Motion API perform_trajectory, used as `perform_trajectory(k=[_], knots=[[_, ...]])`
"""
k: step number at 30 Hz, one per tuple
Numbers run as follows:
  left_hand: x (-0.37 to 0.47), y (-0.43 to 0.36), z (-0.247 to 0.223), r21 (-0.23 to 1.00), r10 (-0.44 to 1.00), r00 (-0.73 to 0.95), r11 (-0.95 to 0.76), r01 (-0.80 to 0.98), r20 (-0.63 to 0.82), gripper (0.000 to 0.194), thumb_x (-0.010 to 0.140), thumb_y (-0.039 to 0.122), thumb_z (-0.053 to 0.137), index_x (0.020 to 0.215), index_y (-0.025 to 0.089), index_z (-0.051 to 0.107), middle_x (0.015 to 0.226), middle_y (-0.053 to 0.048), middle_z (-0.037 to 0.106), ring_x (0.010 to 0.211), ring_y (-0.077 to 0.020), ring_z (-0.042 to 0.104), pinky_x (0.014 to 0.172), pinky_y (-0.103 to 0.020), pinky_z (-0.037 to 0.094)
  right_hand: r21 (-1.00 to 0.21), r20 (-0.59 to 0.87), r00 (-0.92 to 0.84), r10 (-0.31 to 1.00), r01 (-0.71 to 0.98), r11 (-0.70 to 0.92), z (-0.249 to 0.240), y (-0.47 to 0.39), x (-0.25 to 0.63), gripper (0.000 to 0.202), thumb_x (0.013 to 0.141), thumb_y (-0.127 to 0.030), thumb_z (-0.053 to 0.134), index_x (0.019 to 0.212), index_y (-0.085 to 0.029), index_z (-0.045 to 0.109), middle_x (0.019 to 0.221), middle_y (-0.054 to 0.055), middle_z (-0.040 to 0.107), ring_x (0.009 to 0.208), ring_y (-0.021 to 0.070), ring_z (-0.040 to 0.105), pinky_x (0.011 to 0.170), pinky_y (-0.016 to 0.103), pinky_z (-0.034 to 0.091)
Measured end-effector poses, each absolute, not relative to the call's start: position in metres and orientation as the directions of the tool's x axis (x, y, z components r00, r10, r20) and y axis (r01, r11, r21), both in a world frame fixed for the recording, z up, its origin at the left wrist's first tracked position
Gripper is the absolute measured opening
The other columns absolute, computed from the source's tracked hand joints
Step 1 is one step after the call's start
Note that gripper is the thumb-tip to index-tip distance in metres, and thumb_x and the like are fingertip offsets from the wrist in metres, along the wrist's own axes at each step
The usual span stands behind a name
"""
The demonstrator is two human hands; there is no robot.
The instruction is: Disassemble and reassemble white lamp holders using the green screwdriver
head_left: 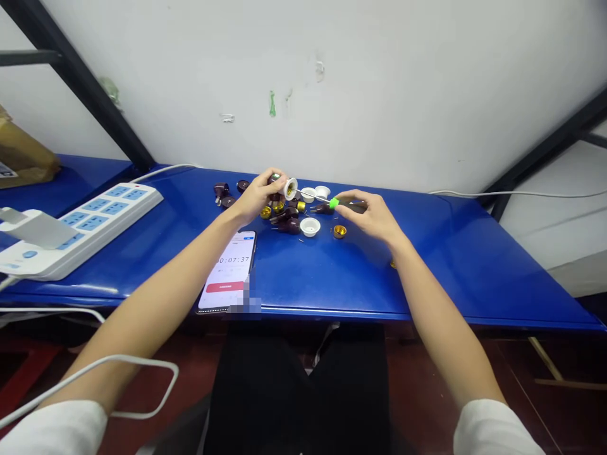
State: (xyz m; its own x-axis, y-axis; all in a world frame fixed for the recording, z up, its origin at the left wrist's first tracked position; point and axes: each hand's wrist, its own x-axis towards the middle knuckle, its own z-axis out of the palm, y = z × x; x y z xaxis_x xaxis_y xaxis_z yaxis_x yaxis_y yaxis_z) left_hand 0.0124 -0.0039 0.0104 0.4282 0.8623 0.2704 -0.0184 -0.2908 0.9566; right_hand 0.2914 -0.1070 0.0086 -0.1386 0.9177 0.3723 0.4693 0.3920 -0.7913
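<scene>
My left hand is closed around a lamp socket with a white rim and a brass-coloured inside, its mouth facing right. In my right hand is a screwdriver with a black and green handle. Its thin shaft points left, and the tip reaches the socket's mouth; exact contact inside is hidden. Below and between the hands lie white socket rings, brass screw shells and dark brown plug bodies. More dark brown parts sit left of my left hand.
A phone showing a timer lies near the front edge, partly behind my left forearm. At the left stands a white power strip with a white adapter plugged in. Black metal frame bars flank the blue table against a white wall.
</scene>
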Motion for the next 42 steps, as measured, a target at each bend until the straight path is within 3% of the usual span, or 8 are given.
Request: perform_trajectory(k=[6, 12, 15, 19, 24, 33, 37, 42], knots=[[0.015, -0.012, 0.016, 0.973, 0.888, 0.401, -0.22, -0.063, 0.227, 0.036, 0.074, 0.046, 0.086, 0.089, 0.02, 0.066, 0.084, -0.003, 0.069, 0.071, -0.0163, 0.06, 0.066, -0.03, 0.046, -0.706, 0.241, -0.196, 0.95, 0.636, 0.311, 0.018, -0.115, 0.286, 0.056, 0.104, -0.061, 0.048, 0.074, -0.019, 0.071, 0.065, 0.003, 0.067, 0.06, 0.0163, 0.058, 0.061, 0.031, 0.043], [0.017, -0.018, 0.023, 0.983, 0.914, 0.362, -0.163, -0.085, 0.183, 0.035, 0.073, 0.044, 0.086, 0.086, 0.02, 0.063, 0.085, -0.004, 0.068, 0.073, -0.0169, 0.061, 0.065, -0.03, 0.047, -0.751, 0.344, -0.146, 0.928, 0.55, 0.365, 0.016, -0.114, 0.288, 0.028, 0.089, -0.044, 0.075, 0.104, -0.02, 0.076, 0.104, 0.007, 0.08, 0.091, 0.0224, 0.071, 0.083, 0.036, 0.055], [0.017, -0.019, 0.025, 0.986, 0.922, 0.352, -0.141, -0.087, 0.163, 0.036, 0.073, 0.045, 0.085, 0.086, 0.021, 0.061, 0.088, -0.004, 0.068, 0.075, -0.0175, 0.062, 0.065, -0.03, 0.047, -0.72, 0.374, -0.167, 0.912, 0.567, 0.399, 0.016, -0.115, 0.287, 0.027, 0.09, -0.037, 0.071, 0.109, -0.019, 0.077, 0.116, 0.009, 0.08, 0.102, 0.0249, 0.072, 0.093, 0.04, 0.055], [0.017, -0.019, 0.025, 0.986, 0.923, 0.348, -0.155, -0.054, 0.164, 0.039, 0.075, 0.048, 0.084, 0.088, 0.021, 0.059, 0.084, -0.003, 0.064, 0.074, -0.0175, 0.06, 0.065, -0.031, 0.045, -0.708, 0.341, -0.229, 0.912, 0.575, 0.409, 0.015, -0.116, 0.285, 0.03, 0.1, -0.036, 0.057, 0.115, -0.019, 0.077, 0.115, 0.008, 0.08, 0.1, 0.0247, 0.073, 0.091, 0.041, 0.056], [0.017, -0.017, 0.023, 0.987, 0.92, 0.358, -0.135, -0.089, 0.158, 0.04, 0.072, 0.046, 0.087, 0.087, 0.02, 0.06, 0.086, -0.003, 0.064, 0.073, -0.0164, 0.059, 0.064, -0.03, 0.044, -0.647, 0.43, -0.252, 0.867, 0.584, 0.491, 0.01, -0.112, 0.287, 0.029, 0.09, -0.03, 0.069, 0.117, -0.022, 0.073, 0.121, 0.009, 0.075, 0.11, 0.0268, 0.07, 0.1, 0.043, 0.056], [0.016, -0.011, 0.02, 0.979, 0.938, 0.285, -0.178, -0.097, 0.198, 0.037, 0.079, 0.047, 0.082, 0.084, 0.021, 0.057, 0.083, -0.003, 0.062, 0.07, -0.014, 0.056, 0.059, -0.027, 0.047, -0.677, 0.454, -0.18, 0.873, 0.567, 0.469, 0.019, -0.116, 0.288, 0.028, 0.09, -0.033, 0.068, 0.114, -0.022, 0.077, 0.118, 0.008, 0.079, 0.107, 0.0266, 0.073, 0.099, 0.043, 0.057], [0.014, -0.008, 0.014, 0.911, 0.912, 0.226, -0.381, 0.159, 0.342, 0.035, 0.084, 0.053, 0.076, 0.092, 0.023, 0.059, 0.081, -0.002, 0.062, 0.074, -0.0161, 0.055, 0.068, -0.029, 0.048, -0.749, 0.4, -0.106, 0.91, 0.534, 0.392, 0.022, -0.115, 0.297, 0.032, 0.09, -0.035, 0.07, 0.116, -0.018, 0.078, 0.121, 0.009, 0.08, 0.111, 0.0279, 0.074, 0.105, 0.046, 0.056], [0.008, -0.01, 0.015, 0.634, 0.838, 0.361, -0.545, 0.549, 0.408, 0.032, 0.089, 0.049, 0.071, 0.104, 0.021, 0.065, 0.095, -0.006, 0.067, 0.091, -0.0231, 0.059, 0.092, -0.037, 0.047, -0.796, 0.382, 0.029, 0.924, 0.519, 0.313, 0.019, -0.106, 0.313, 0.034, 0.09, -0.035, 0.071, 0.118, -0.018, 0.079, 0.125, 0.01, 0.079, 0.118, 0.0301, 0.073, 0.111, 0.05, 0.054]])
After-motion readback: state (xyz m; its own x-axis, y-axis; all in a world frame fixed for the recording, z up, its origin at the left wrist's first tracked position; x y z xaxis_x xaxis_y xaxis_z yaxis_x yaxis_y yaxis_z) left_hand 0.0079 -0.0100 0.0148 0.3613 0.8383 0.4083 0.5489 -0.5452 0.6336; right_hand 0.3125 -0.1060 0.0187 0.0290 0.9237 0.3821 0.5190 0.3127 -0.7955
